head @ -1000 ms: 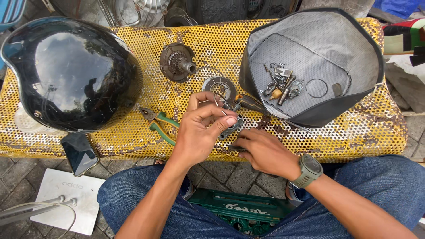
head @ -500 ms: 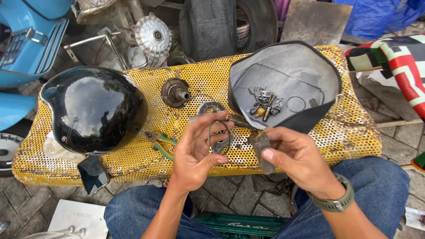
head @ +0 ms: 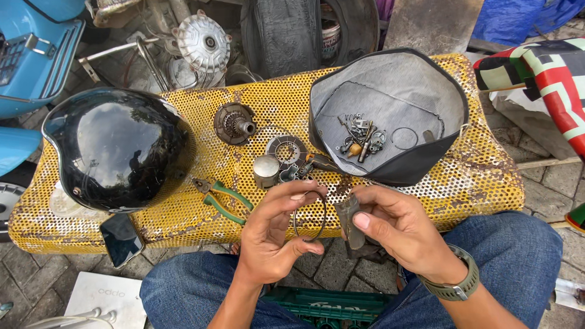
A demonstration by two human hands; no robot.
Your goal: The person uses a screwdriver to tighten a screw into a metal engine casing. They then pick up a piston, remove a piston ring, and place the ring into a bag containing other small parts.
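Observation:
My left hand point(head: 275, 234) pinches a thin dark metal ring point(head: 309, 217) between thumb and fingers, held upright over the near edge of the yellow perforated bench point(head: 426, 183). My right hand point(head: 399, 231), with a green wristwatch, grips a small grimy grey part point(head: 350, 213) right beside the ring. Both hands hover above my lap, just in front of the bench.
On the bench: a glossy black cover point(head: 116, 146) at left, green-handled pliers point(head: 222, 198), a silver cylinder point(head: 265, 170), a toothed disc point(head: 287, 150), a rusty hub point(head: 234, 123), and a grey-lined black shell point(head: 426, 85) holding several small parts point(head: 361, 137). A green crate point(head: 329, 304) sits between my knees.
Both hands lifted off the bench and drew toward me. The left hand now holds the ring out in the open, and the right hand has closed on the grey part.

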